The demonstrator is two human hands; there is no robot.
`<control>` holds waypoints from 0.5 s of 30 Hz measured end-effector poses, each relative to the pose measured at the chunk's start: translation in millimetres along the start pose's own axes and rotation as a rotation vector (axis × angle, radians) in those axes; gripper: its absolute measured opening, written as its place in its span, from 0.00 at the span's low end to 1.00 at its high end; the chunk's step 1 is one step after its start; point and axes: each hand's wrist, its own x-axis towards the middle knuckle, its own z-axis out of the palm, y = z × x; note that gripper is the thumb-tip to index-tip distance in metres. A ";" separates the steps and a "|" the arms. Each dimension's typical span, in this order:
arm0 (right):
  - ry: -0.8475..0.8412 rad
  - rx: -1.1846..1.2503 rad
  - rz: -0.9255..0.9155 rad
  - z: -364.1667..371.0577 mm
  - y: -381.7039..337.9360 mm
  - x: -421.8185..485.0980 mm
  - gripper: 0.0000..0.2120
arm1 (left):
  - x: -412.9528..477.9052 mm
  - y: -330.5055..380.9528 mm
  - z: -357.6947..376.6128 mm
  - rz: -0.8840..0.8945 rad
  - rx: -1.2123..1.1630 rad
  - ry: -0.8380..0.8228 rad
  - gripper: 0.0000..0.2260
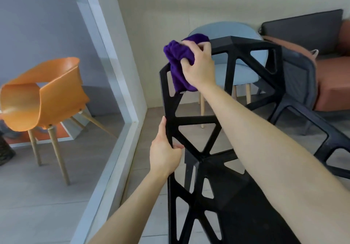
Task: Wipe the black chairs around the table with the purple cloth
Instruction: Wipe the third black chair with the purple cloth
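A black chair (197,122) with a lattice of triangular openings fills the centre and lower right. My right hand (198,65) is shut on the bunched purple cloth (178,61) and presses it against the upper left corner of the chair's back. Part of the cloth hangs down over the frame. My left hand (164,152) grips the left edge of the chair's frame lower down, fingers wrapped around the bar.
A second black lattice chair (322,130) stands at the right. Behind are a light blue chair (225,33) and a brown and dark sofa (329,69). At left, a white-framed glass partition (113,84) with an orange chair (43,95) behind it.
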 end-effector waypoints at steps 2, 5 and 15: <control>-0.072 0.041 -0.067 9.1 -17.2 -33.6 0.21 | 1.8 -2.5 0.2 0.001 0.014 0.012 0.47; -0.266 0.082 -0.231 13.3 -16.3 -121.9 0.20 | 5.8 -6.9 2.4 0.035 0.019 0.039 0.39; -0.018 0.018 -0.029 -2.5 -6.7 -0.9 0.20 | 1.7 -2.4 0.4 0.027 0.042 -0.002 0.48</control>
